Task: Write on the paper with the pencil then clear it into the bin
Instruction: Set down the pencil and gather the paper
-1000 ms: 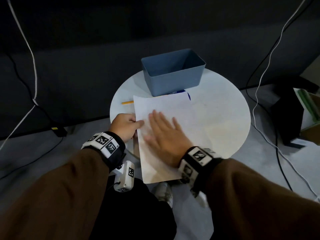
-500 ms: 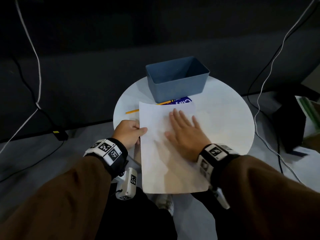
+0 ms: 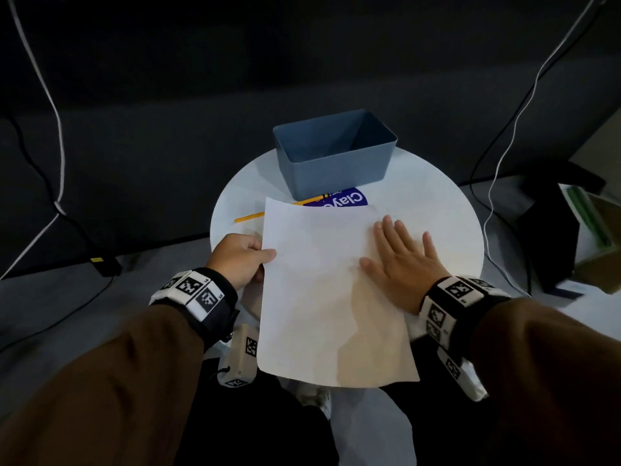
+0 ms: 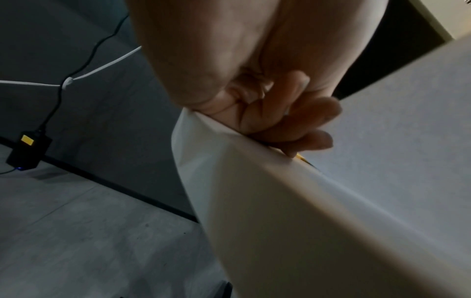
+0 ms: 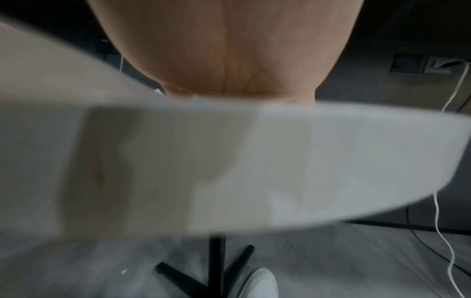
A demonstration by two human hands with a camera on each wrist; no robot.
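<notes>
At 12 o'clock on the round white bench (image 3: 437, 196) stands a rectangular blue-grey plastic bin (image 3: 336, 163), its smooth inside showing nothing in it. Just in front of it a yellow pencil (image 3: 250, 216) lies slanted toward 9 o'clock, its far end tucked under the paper (image 3: 312, 297) beside a purple label (image 3: 349, 198) with white lettering. The white sheet of paper covers the middle of the bench, and its near edge overhangs the rim at 6 o'clock. The left hand (image 3: 240, 260) pinches the sheet's left edge at 9 o'clock, thumb on top and fingers (image 4: 300, 129) curled beneath. The right hand (image 3: 401, 264) lies flat on the sheet's right side at 3 o'clock, fingers spread and straight. Bare bench surface remains from 1 to 4 o'clock, out to the rim
</notes>
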